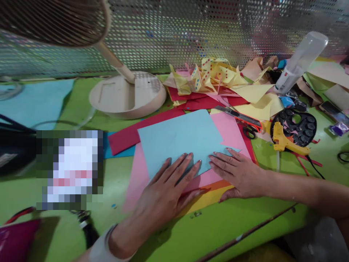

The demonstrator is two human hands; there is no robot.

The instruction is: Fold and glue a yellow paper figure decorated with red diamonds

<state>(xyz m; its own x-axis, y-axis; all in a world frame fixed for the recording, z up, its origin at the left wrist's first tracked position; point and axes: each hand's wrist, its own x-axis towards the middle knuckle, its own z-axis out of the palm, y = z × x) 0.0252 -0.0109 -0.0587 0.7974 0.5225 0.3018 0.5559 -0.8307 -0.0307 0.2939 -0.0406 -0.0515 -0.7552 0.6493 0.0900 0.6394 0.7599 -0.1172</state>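
Note:
A light blue sheet of paper (177, 142) lies on top of a stack with pink paper (226, 125), orange and yellow paper (203, 200) beneath. My left hand (170, 185) rests on the lower part of the blue sheet, fingers spread and nothing held. At the sheet's lower right corner, my right hand (237, 173) lies flat, its fingers stretched out over the blue and pink papers. The blue sheet's right edge is unevenly cut. Just beyond the stack are a utility knife (242, 118) and black-handled scissors (249, 132).
Crumpled yellow scraps (212, 76) pile up against the perforated metal panel (174, 32). A fan base (128, 94) stands back left, a blurred-out phone (75, 163) lies left. To the right are a yellow glue gun (287, 140), a black palette (305, 125) and a clear bottle (301, 62).

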